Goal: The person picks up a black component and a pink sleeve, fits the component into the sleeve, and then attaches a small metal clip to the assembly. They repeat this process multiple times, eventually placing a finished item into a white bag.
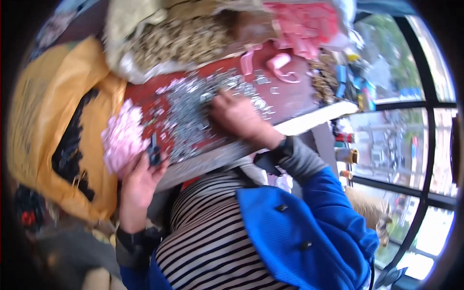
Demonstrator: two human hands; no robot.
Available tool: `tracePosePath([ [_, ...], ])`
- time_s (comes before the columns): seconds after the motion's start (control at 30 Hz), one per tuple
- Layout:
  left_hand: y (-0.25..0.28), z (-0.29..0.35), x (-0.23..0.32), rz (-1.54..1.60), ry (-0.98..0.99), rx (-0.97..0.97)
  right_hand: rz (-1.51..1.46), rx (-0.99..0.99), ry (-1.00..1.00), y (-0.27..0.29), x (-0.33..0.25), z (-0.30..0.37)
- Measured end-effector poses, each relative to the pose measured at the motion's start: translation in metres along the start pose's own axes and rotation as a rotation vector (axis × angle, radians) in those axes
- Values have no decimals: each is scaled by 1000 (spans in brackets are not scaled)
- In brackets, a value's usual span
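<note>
In my left hand [139,181], a small dark piece [153,153] with a slim metal-looking part is pinched between fingers and thumb at the table's near left. That hand is beside a heap of pale pink strips [123,137]. My right hand [237,116] is over a wide spread of small silvery metal pieces [186,113], some of them frame-shaped like buckles. Its fingers are bent together and reach down among the pieces. Whatever they grip, if anything, is hidden. The pieces lie on a dark red table top [295,92].
A big orange-yellow sack [34,116] with black items inside stands open at left. Behind the table top is a pale sack of brown pieces [179,41]. Pink straps [302,29] lie at the back right. A window [401,140] with dark bars is at right.
</note>
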State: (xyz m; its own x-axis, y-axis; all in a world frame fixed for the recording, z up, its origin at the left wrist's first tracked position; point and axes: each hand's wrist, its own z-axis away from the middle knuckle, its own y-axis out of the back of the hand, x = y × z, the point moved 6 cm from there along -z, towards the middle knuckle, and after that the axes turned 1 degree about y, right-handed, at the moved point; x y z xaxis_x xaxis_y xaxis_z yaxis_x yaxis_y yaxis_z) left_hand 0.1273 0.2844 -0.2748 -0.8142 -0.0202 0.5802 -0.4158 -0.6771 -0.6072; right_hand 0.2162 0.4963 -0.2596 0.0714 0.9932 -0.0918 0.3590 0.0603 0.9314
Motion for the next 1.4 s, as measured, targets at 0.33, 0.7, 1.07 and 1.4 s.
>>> tracePosePath([
  [0.33, -11, 2, -8, -29, -44, -50, 101, 10, 57, -10, -1, 2],
  [0.7, -12, -17, -3, -28, -27, -92, -474, -88, -221, 3, 26, -12],
  [1.07, -60, -51, -12, -22, -23, -243, -1201, -312, 29, 16, -19, -15],
  [1.4, -72, -58, -24, -126, -22, -252, -848, -175, -186, 13, 9, 3],
])
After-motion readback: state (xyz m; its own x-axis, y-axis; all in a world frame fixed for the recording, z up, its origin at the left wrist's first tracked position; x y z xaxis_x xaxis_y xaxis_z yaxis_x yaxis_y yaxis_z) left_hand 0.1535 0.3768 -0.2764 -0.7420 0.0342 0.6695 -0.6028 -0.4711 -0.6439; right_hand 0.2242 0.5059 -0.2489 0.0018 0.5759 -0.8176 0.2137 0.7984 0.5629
